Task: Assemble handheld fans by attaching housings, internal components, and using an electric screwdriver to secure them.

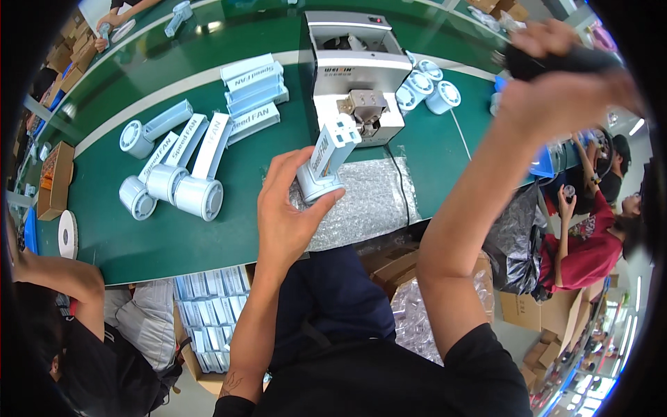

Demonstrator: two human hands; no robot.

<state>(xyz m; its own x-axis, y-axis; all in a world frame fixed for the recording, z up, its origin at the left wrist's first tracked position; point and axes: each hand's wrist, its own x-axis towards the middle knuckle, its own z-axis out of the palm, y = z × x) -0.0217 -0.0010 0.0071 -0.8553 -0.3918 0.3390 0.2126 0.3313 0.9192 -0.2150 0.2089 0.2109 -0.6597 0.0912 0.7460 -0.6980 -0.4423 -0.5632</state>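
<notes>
My left hand (285, 208) has its fingers and thumb round a light blue plastic fan housing (321, 174), which stands tilted over a sheet of bubble wrap (375, 198) at the bench's front. Just beyond the housing is a silver and black benchtop machine (365, 83) with an open top tray and a metal mechanism low on its front. Raised at the upper right, my right hand (549, 101) is wrapped round a dark, elongated hand tool (556, 64). Motion blur hides the tool's exact kind.
Several similar housings (167, 182) lie on the green bench (111, 240) at left, with stacked flat-sided parts (253, 94) behind. Round fan parts (442, 97) sit right of the machine. A black cable (401, 184) crosses the bubble wrap. A filled carton (212, 316) stands below; co-workers sit both sides.
</notes>
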